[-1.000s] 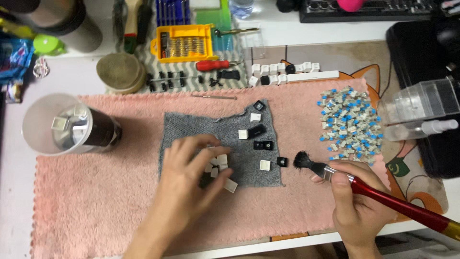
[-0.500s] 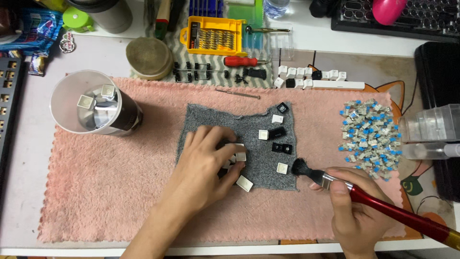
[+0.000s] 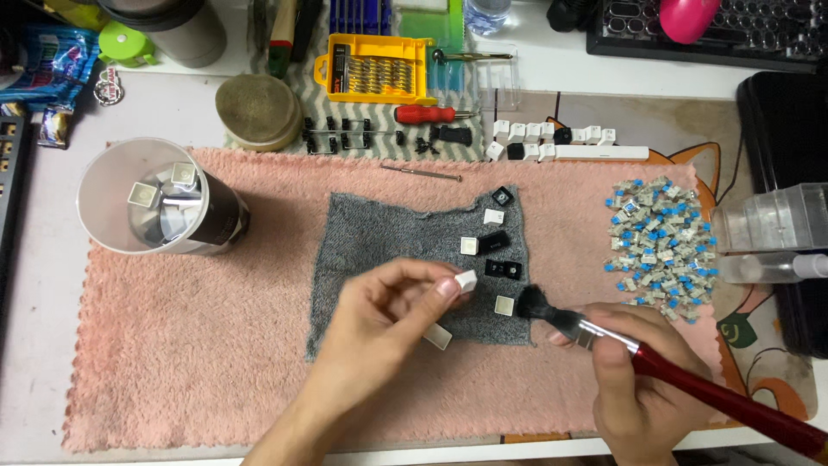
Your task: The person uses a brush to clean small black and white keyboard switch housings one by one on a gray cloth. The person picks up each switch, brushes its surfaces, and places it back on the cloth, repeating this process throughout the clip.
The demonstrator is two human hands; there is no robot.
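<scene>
Pinched between thumb and fingertips of our left hand (image 3: 392, 302): one white keycap (image 3: 466, 280), held just above the grey cloth (image 3: 379, 237). Our right hand (image 3: 634, 380) is closed around a red-handled brush (image 3: 690, 384), whose black bristles rest near the cloth's right edge, just beside a white keycap lying there.

Items on the grey cloth, as we see them:
- loose keycaps (image 3: 493, 244), some white and some black, grouped along the right side
- one more white cap at the lower edge, partly under our left fingers

Items on the pink towel (image 3: 172, 345), which lies beneath the cloth:
- clear cup (image 3: 142, 207) at the left, tipped on its side, with several pale caps inside
- heap of small blue-and-grey switches (image 3: 660, 237) at the right, well apart from our hands
- thin metal tool (image 3: 421, 173) near the top edge

Items beyond the towel, at the far side of the desk:
- yellow box of screwdriver bits (image 3: 375, 69)
- red-handled screwdriver (image 3: 431, 113)
- row of white and black keycaps (image 3: 561, 142), including one long bar
- round tan lid (image 3: 257, 108)
- small black parts set on a striped mat

At the right edge we note a clear plastic container (image 3: 768, 220) and a black case (image 3: 789, 129); a keyboard frame (image 3: 742, 26) shows at the top right.
</scene>
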